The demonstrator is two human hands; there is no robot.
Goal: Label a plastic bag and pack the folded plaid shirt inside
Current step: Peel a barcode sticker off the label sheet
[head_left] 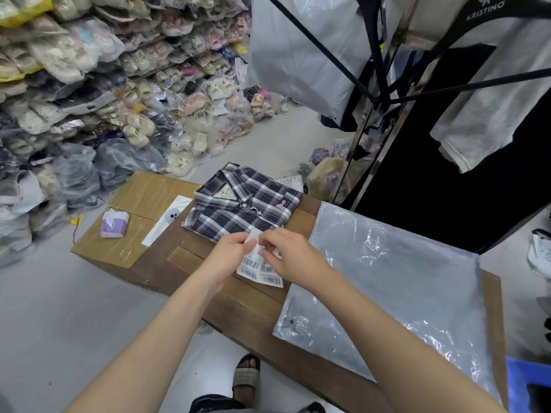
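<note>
A folded dark plaid shirt (243, 204) lies collar-up on a cardboard box (190, 263) used as a work surface. Just in front of it, my left hand (229, 251) and my right hand (290, 254) both pinch a white sheet of barcode labels (259, 271), fingertips meeting at its top edge. A clear plastic bag (396, 284) lies flat on the box to the right of my hands, apart from the shirt.
A purple tissue pack (114, 223) and a white paper strip (167, 220) lie on a lighter box (140, 201) at left. Bagged slippers (119, 84) pile up behind. A clothes rack (384, 93) with garments stands at right. My sandalled foot (246, 377) is below.
</note>
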